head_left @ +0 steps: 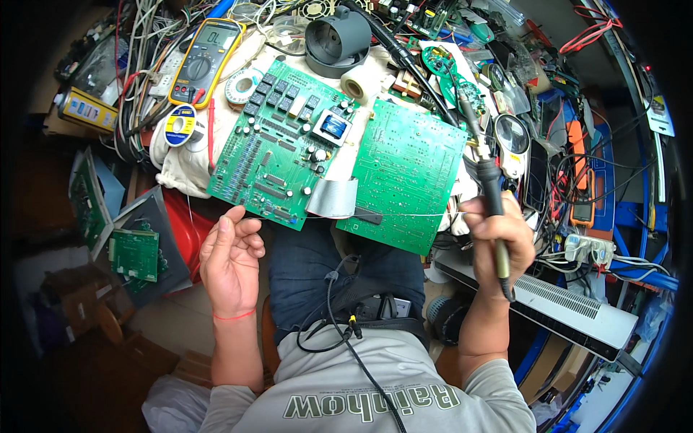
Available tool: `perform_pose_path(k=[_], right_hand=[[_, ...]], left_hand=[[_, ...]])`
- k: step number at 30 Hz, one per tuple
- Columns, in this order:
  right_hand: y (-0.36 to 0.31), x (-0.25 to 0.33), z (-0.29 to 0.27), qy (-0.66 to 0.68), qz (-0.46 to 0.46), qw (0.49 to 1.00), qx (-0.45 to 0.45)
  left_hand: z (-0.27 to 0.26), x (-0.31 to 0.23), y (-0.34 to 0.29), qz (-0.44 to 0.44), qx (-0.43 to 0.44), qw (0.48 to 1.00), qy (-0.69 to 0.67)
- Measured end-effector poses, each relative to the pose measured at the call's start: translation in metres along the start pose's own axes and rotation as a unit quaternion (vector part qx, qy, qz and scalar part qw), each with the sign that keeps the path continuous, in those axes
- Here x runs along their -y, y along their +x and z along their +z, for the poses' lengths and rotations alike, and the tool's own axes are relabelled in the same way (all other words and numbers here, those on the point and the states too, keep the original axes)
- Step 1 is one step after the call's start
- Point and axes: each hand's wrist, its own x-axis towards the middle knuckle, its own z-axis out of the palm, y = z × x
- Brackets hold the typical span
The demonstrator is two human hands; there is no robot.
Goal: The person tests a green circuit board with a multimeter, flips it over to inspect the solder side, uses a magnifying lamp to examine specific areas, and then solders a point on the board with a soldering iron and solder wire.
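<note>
My right hand point(505, 234) grips a soldering iron point(490, 189) by its dark handle, its tip pointing up and away from me. A thin pale wire point(404, 215) stretches from near that hand across the right green circuit board point(411, 166). My left hand point(231, 252), palm up, has its fingers curled and thumb near the index fingertip, at the lower edge of the left board; whatever they pinch is too small to make out. That left circuit board point(249, 162) carries relays, capacitors and a blue-topped transformer point(333, 127). A grey ribbon cable point(333, 197) joins the two boards.
A yellow multimeter point(206, 61) and solder spools point(180, 124) lie beyond the left board. Behind stands a grey round holder point(338, 43) near a tape roll point(359, 83). Cables and parts crowd the right, with a white slotted unit point(556, 303) below. More boards point(135, 255) stand at left.
</note>
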Motion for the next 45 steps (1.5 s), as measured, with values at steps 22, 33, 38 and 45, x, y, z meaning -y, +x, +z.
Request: perform_pose_path(k=[22, 33, 38, 45], right_hand=[[-0.019, -0.011, 0.01, 0.07, 0.024, 0.997, -0.013], [-0.03, -0.004, 0.006, 0.082, 0.038, 0.996, -0.008], [-0.029, -0.002, -0.003, 0.08, 0.028, 0.996, 0.038], [-0.018, 0.005, 0.01, 0.099, -0.014, 0.995, 0.029]], left_hand=[[0.015, 0.087, -0.009, 0.237, 0.274, 0.593, 0.719], [-0.07, 0.127, 0.017, 0.214, 0.254, 0.49, 0.806], [-0.071, 0.114, 0.015, 0.228, 0.254, 0.528, 0.777], [0.0, 0.037, -0.026, 0.221, 0.196, 0.71, 0.64]])
